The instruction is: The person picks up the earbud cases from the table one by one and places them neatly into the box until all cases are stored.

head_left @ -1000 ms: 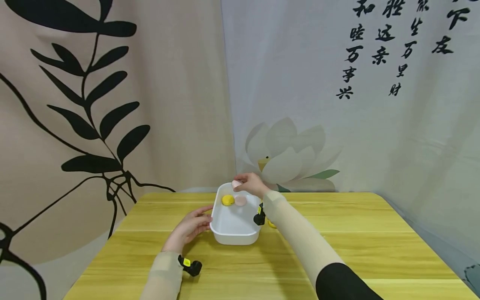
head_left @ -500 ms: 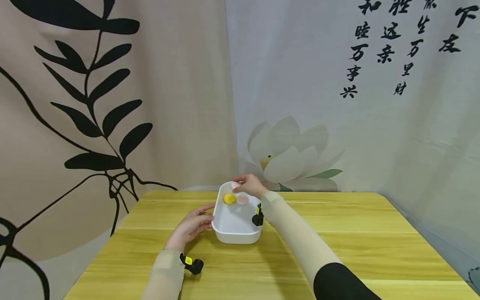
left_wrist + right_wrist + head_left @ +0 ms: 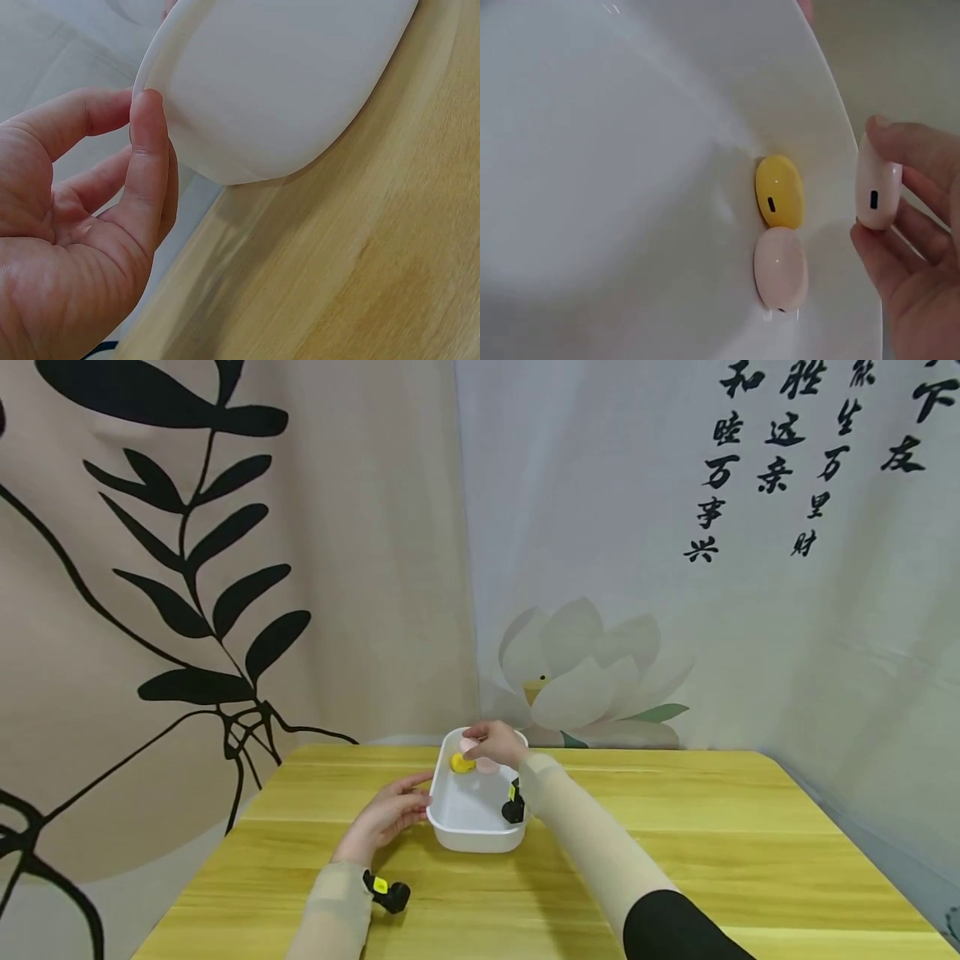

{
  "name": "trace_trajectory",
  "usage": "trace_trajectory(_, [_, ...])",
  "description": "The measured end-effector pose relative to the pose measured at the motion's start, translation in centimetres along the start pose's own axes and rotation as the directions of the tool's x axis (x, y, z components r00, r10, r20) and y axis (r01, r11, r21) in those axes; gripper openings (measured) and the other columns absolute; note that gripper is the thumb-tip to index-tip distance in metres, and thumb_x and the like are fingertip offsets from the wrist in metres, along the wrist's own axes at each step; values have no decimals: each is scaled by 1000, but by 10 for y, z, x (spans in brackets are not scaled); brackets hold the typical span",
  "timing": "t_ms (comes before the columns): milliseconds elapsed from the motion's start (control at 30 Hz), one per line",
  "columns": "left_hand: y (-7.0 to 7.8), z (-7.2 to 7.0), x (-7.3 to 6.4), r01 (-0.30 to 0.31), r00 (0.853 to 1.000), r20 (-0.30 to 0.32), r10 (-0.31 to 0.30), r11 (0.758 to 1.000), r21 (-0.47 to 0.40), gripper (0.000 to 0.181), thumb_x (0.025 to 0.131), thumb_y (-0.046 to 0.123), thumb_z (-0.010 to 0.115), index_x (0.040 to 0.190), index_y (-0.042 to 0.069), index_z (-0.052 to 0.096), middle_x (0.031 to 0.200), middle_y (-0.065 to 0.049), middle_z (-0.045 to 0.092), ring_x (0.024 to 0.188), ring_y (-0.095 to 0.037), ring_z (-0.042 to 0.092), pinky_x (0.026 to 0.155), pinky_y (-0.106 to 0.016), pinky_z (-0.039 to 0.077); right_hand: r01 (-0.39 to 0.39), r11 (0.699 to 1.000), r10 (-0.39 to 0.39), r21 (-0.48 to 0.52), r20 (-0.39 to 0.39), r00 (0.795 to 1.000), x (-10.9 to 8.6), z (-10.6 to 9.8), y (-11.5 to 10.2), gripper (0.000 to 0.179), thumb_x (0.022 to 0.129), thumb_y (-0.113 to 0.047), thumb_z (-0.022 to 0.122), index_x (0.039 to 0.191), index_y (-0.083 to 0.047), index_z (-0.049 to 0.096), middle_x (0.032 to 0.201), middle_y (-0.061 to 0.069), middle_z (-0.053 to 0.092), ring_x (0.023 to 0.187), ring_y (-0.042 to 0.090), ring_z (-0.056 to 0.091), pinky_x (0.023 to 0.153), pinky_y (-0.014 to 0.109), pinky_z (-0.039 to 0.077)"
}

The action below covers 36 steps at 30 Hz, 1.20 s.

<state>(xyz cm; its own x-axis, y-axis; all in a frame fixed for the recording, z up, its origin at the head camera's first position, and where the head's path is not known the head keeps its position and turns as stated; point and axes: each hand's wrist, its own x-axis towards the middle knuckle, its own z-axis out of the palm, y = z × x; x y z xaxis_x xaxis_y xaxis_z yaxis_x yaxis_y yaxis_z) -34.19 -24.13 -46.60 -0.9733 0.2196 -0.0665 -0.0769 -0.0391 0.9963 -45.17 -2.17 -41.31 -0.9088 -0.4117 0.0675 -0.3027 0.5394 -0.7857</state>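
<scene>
The right hand (image 3: 501, 744) pinches the held pink piece (image 3: 877, 184) between thumb and fingers, over the upper end of the tub near the centre of the head view; whether the piece touches the tub wall, one cannot tell. Rounded, glossy and bean-shaped, it looks light, stiff and rather slippery, probably hard plastic (though its weight is only a guess), and more likely to skid than to break. The best hold seems to be across its two narrow ends with soft fingertip pressure, since the curved faces offer little grip. The left hand (image 3: 390, 814) pinches the rim of the white tub (image 3: 474, 842) at its left side; the tub seems light and stiff enough to slide if pushed, so the rim is a sensible place to steady it. By count, three pieces show: two pink and one yellow. The yellow piece (image 3: 778, 191) and the other pink piece (image 3: 781, 268) lie side by side on the tub floor, just beside the wall at middle right of the right wrist view. There is one tub, on one wooden table (image 3: 675, 852) across the bottom of the head view.
</scene>
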Motion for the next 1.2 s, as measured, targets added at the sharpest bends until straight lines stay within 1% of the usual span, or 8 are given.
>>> trace_trajectory(200, [-2, 1, 0, -7, 1000, 9, 8, 1000, -9, 54, 94, -1, 54, 145, -3, 37, 120, -33, 54, 81, -20, 63, 74, -26, 55, 37, 999, -37, -28, 4, 999, -3, 4, -2, 44, 78, -17, 80, 119, -8, 69, 117, 5, 67, 104, 21, 61, 93, 34, 48])
trace_trajectory(400, [0, 0, 0, -10, 1000, 16, 10, 1000, -14, 54, 94, -2, 54, 145, -4, 36, 121, -34, 53, 82, -20, 63, 74, -26, 55, 35, 998, -36, -48, -8, 999, 0, 8, -1, 44, 77, -18, 81, 118, -10, 69, 117, 3, 67, 106, 19, 59, 96, 34, 45])
trace_trajectory(533, [1, 0, -2, -7, 1000, 8, 7, 1000, -22, 54, 94, -1, 55, 145, -3, 37, 119, -31, 56, 82, -20, 63, 75, -27, 55, 29, 998, -29, -57, -5, 1000, 0, 10, 0, 43, 77, -17, 81, 118, -10, 70, 117, 4, 67, 110, 20, 58, 99, 35, 43])
trace_trajectory(767, [3, 2, -3, -5, 1000, 0, 5, 1000, -14, 55, 95, -1, 54, 146, -4, 35, 114, -24, 60, 83, -19, 63, 76, -27, 55, -6, 999, 6, -33, 8, 1000, -3, 15, -1, 42, 78, -16, 81, 117, -9, 70, 118, 5, 67, 111, 21, 58, 99, 36, 44])
trace_trajectory(867, [2, 2, -3, -9, 1000, 6, 9, 1000, -14, 55, 95, -1, 53, 146, -5, 34, 113, -24, 60, 83, -18, 63, 75, -26, 55, -8, 1000, 8, -21, 8, 1000, -3, 17, 1, 41, 77, -15, 81, 117, -8, 70, 117, 5, 68, 108, 20, 59, 94, 33, 47])
trace_trajectory(1000, [1, 1, -2, -2, 1000, -3, 2, 1000, -16, 55, 95, -1, 53, 146, -5, 34, 115, -26, 59, 83, -19, 63, 75, -26, 55, -13, 1000, 13, 1, 19, 1000, -2, 19, 2, 41, 77, -13, 81, 116, -7, 70, 114, 6, 69, 96, 17, 61, 79, 30, 52])
trace_trajectory(1100, [0, 1, -2, 1, 1000, -8, -1, 1000, -13, 54, 95, -1, 53, 146, -4, 35, 118, -29, 57, 84, -20, 63, 75, -27, 55, -18, 1000, 18, 17, 32, 999, 0, 20, 4, 42, 77, -12, 80, 117, -6, 70, 111, 5, 69, 86, 15, 60, 68, 27, 52])
trace_trajectory(1200, [0, 0, -1, -1, 1000, -8, 1, 1000, -12, 54, 95, -1, 53, 146, -4, 36, 118, -29, 56, 85, -21, 63, 76, -27, 55, -25, 999, 24, 27, 38, 999, 1, 22, 4, 41, 77, -12, 80, 117, -4, 69, 109, 6, 70, 81, 13, 60, 65, 25, 51])
